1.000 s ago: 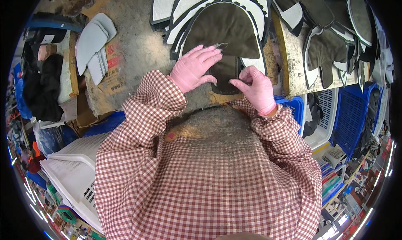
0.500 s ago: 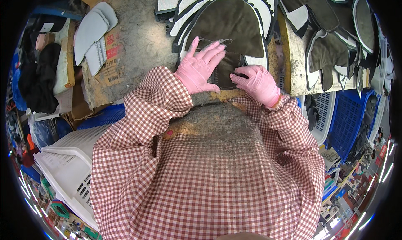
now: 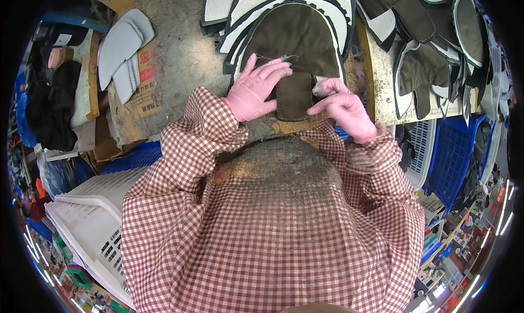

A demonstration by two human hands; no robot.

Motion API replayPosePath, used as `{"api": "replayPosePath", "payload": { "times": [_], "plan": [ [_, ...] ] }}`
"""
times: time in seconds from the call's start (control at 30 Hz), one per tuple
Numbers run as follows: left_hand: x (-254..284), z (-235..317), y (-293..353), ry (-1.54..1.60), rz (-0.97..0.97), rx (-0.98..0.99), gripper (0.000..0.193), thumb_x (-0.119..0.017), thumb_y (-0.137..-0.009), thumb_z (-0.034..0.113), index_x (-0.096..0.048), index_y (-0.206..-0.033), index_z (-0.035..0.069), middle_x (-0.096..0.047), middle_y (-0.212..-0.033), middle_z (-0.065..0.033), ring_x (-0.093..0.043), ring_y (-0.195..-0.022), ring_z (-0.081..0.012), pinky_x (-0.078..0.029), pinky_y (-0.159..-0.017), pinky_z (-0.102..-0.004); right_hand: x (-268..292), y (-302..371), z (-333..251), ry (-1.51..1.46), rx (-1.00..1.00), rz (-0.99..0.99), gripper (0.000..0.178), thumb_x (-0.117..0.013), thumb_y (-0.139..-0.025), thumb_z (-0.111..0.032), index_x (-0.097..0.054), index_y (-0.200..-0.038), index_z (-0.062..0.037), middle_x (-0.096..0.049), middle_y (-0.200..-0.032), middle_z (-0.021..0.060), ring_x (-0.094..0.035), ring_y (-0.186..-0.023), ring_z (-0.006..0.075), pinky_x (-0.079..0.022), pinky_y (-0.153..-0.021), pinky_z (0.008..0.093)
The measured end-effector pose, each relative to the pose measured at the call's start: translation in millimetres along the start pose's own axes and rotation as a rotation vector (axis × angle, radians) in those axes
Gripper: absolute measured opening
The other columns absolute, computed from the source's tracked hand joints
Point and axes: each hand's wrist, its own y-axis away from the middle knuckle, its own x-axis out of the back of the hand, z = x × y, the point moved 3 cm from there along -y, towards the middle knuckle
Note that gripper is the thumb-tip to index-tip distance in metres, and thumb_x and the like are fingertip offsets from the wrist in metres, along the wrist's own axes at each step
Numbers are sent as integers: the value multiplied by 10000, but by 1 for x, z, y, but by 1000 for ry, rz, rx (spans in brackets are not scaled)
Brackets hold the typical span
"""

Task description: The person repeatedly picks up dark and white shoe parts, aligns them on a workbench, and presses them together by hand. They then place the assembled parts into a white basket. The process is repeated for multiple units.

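Both my hands wear pink gloves. My left hand [image 3: 252,90] lies spread on the left side of a dark brown cut piece [image 3: 297,31] with a rounded top and a white edge. A narrow stitched brown tab [image 3: 295,97] extends from it toward me, just right of my left thumb. Thin thread [image 3: 293,58] loops by my left fingertips. At the tab's right edge is my right hand [image 3: 345,110], its thumb and forefinger apart with nothing visible between them. Its other fingers are curled and partly hidden.
White-lined dark pieces [image 3: 219,4] are stacked behind the brown piece. More brown pieces [image 3: 426,67] lie on the board at right. Pale grey pieces [image 3: 117,48] rest on the worn table [image 3: 180,45] at left. A white crate [image 3: 87,220] and blue basket [image 3: 454,149] flank me.
My right hand has let go of the tab's edge and shifted slightly right, its fingers parting. The tab now lies more fully exposed. My left hand has moved slightly left and stays flat.
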Motion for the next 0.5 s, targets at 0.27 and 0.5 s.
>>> {"api": "replayPosePath", "payload": {
  "times": [0.27,0.5],
  "plan": [
    [-2,1,2,25,22,-18,752,-771,-749,153,-474,-1439,155,-453,-1509,-35,-360,-1464,-225,-143,-1234,-580,-13,24,62,-117,-547,311,222,-803,-880,-163,-601,-864,-74,-587,-752,-58,-505,-648,36,-433,-605,197],
    [-4,-6,6,51,-17,-99,779,-761,-786,191,-450,-1499,157,-401,-1573,-51,-334,-1483,-240,-139,-1222,-603,-16,33,79,322,-531,257,283,-848,-823,-220,-613,-849,-64,-556,-682,-27,-493,-643,55,-469,-626,228]
  ]
}}
